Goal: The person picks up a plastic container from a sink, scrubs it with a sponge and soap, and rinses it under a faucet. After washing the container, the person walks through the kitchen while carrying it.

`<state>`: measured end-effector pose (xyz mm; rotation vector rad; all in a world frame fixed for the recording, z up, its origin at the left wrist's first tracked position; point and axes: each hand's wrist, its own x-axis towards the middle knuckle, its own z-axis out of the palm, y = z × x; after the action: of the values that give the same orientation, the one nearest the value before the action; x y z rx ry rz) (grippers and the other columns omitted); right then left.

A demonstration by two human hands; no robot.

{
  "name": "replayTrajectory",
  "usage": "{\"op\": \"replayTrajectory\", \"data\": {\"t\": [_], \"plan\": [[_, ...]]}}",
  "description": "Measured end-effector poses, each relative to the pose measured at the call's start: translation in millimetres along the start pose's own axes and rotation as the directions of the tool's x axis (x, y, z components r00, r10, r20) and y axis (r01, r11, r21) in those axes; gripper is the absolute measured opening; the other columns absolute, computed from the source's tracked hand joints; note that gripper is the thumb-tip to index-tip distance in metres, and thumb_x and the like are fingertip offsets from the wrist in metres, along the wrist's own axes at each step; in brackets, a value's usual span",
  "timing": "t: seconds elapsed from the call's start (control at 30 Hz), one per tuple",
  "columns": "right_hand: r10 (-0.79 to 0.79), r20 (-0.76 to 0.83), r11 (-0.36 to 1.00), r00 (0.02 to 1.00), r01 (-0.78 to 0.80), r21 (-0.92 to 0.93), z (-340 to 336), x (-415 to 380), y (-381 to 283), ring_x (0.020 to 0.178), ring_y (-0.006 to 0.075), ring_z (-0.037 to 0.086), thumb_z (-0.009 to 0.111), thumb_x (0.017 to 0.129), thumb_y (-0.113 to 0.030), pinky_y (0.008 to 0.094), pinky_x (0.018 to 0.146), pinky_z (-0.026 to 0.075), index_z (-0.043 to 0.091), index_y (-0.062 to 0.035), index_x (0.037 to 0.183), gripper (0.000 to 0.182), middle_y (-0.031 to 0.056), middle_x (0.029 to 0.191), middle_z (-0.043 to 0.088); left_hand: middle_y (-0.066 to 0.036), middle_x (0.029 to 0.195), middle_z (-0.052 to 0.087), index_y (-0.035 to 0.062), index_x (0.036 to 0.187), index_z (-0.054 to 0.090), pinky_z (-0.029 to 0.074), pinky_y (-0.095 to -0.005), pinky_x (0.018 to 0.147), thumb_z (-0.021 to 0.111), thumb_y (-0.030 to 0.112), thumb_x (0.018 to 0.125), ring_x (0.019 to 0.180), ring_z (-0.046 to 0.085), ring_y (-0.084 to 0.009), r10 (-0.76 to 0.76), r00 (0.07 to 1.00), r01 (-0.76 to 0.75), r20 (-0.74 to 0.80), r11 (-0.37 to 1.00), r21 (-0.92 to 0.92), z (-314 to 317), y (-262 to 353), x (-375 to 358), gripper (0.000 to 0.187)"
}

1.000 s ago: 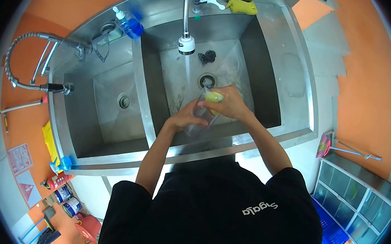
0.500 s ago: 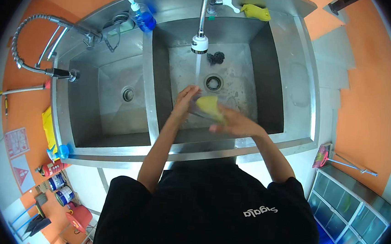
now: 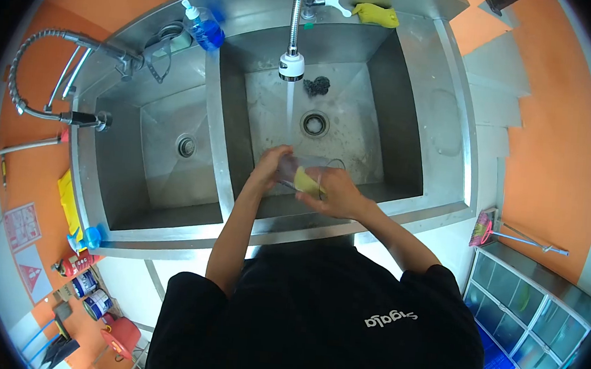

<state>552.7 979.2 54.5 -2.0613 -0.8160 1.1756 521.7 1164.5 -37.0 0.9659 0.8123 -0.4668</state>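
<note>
Over the front part of the larger sink basin, my left hand (image 3: 269, 166) is wrapped round the base end of a clear container (image 3: 295, 168) lying on its side. My right hand (image 3: 338, 193) is at the container's open end, its fingers closed on a yellow sponge (image 3: 305, 181) that shows partly inside the clear wall. Some of the right fingers are hidden by the container and sponge. Water runs from the white faucet head (image 3: 291, 67) down just behind my left hand.
A dark scrubber (image 3: 316, 85) lies behind the drain (image 3: 314, 123). On the back ledge are a blue soap bottle (image 3: 204, 27) and a yellow cloth (image 3: 376, 14). A smaller basin (image 3: 172, 168) with a spring faucet (image 3: 91, 117) is at left.
The container and both hands have moved slightly down and nearer the front edge. My right hand has brought the sponge to the container's opening. The whole view has shifted a little.
</note>
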Motion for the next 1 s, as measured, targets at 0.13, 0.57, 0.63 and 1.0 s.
{"op": "replayTrajectory", "data": {"t": [0.13, 0.57, 0.63, 1.0], "plan": [[-0.415, 0.022, 0.903, 0.91, 0.415, -0.11, 13.8, -5.0, 13.0, 0.111, 0.0361, 0.045, 0.063, 0.074, -0.033, 0.0396, 0.094, 0.036, 0.038, 0.0004, 0.124, 0.065, 0.024, 0.12, 0.044, -0.004, 0.079, 0.058, 0.0043, 0.086, 0.06, 0.042, -0.028, 0.068, 0.054, 0.027, 0.083, 0.073, 0.053, -0.0138, 0.195, 0.965, -0.255, 0.175, 0.854, 0.454, 2.8, 0.5, 1.4, 0.023], [-0.134, -0.69, 0.991, 0.711, 0.094, -0.095, -43.1, 18.8, -12.5, 0.049, 0.0181, 0.053, 0.062, 0.082, -0.024, 0.0269, 0.049, 0.041, 0.06, 0.0012, 0.074, 0.026, 0.0124, 0.057, 0.054, -0.011, 0.092, 0.059, 0.0046, 0.117, 0.04, 0.046, -0.0325, 0.079, 0.071, 0.027, 0.071, 0.092, 0.059, -0.0185, 0.544, 0.78, -0.62, 0.309, 0.602, 0.504, 50.4, -5.5, -60.1, 0.06], [-0.094, -0.791, 0.981, 0.604, 0.191, 0.03, -38.1, 27.8, -13.1, 0.05, 0.0187, 0.053, 0.059, 0.084, -0.022, 0.0274, 0.05, 0.041, 0.061, 0.0013, 0.077, 0.024, 0.0122, 0.06, 0.055, -0.012, 0.094, 0.059, 0.0056, 0.119, 0.038, 0.046, -0.0328, 0.081, 0.077, 0.026, 0.065, 0.094, 0.059, -0.0189, 0.593, 0.76, -0.59, 0.266, 0.458, 0.665, 55.5, -5.1, -60.6, 0.069], [-0.336, -0.858, 0.936, 0.388, 0.037, -0.35, -30.7, 20.2, -35.4, 0.08, 0.026, 0.052, 0.05, 0.085, -0.017, 0.0401, 0.077, 0.036, 0.064, -0.0036, 0.082, 0.02, 0.0106, 0.079, 0.062, -0.019, 0.098, 0.056, 0.0023, 0.121, 0.031, 0.047, -0.0375, 0.076, 0.079, 0.022, 0.059, 0.088, 0.059, -0.0304, 0.746, 0.664, -0.529, 0.052, 0.419, 0.738, 61.9, -5.0, -62.4, 0.081]]}}
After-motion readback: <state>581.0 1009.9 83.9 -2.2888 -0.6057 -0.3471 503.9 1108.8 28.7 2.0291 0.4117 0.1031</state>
